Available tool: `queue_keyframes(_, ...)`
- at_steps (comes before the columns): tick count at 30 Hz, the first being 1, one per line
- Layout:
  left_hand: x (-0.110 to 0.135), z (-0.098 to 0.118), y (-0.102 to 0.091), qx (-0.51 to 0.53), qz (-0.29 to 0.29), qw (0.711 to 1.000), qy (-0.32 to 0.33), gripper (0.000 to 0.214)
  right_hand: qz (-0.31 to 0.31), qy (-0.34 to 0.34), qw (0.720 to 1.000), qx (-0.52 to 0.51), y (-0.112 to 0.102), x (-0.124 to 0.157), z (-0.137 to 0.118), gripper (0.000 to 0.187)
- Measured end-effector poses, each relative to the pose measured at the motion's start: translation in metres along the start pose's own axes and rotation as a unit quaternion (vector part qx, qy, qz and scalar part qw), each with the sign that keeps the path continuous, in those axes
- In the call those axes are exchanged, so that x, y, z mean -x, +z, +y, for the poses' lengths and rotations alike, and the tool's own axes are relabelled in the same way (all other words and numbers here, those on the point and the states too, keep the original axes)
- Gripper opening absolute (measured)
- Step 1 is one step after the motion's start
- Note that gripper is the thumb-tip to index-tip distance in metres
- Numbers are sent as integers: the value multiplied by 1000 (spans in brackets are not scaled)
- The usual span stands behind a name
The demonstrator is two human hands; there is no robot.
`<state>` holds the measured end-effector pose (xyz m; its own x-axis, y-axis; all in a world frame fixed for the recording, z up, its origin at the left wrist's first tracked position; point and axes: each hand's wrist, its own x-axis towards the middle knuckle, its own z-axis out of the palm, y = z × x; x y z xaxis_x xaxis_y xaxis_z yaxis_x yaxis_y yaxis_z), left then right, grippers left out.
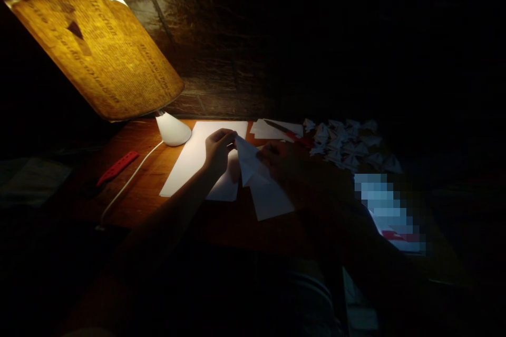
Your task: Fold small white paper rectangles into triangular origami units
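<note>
A white sheet of paper [261, 184], partly folded to a point at its top, is held over a wooden table [146, 189]. My left hand [219, 150] pinches the sheet's upper tip, fingers closed on it. My right hand [282, 160] lies in shadow at the sheet's right edge and seems to grip it. Below the hands rests a larger flat white sheet [197, 160].
A small white lamp [173, 129] with a printed yellow shade [97, 52] stands at the back left, its cord [126, 184] trailing forward. A red strip [117, 167] lies on the left. Several folded white paper pieces [348, 145] are heaped at the back right, beside more sheets [276, 129].
</note>
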<state>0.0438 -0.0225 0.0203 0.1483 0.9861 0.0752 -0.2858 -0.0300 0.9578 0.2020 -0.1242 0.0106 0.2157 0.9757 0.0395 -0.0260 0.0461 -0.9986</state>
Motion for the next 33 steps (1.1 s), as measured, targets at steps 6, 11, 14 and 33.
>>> queue_keyframes(6, -3, 2, -2, 10, 7, 1000, 17, 12, -7, 6, 1000, 24, -3, -4, -1, 26)
queue_keyframes(11, -6, -1, -4, 25, 8, 999, 28, 14, -2, -20, 998, 65, -6, -7, 0, 26)
queue_keyframes(14, -6, -2, -4, 35, 6, 999, 25, 15, 6, -20, 999, 49, -4, -7, 1, 26)
queue_keyframes(33, 16, -9, 7, -79, -139, 987, -37, 28, 12, -27, 999, 37, -4, -8, 5, 16)
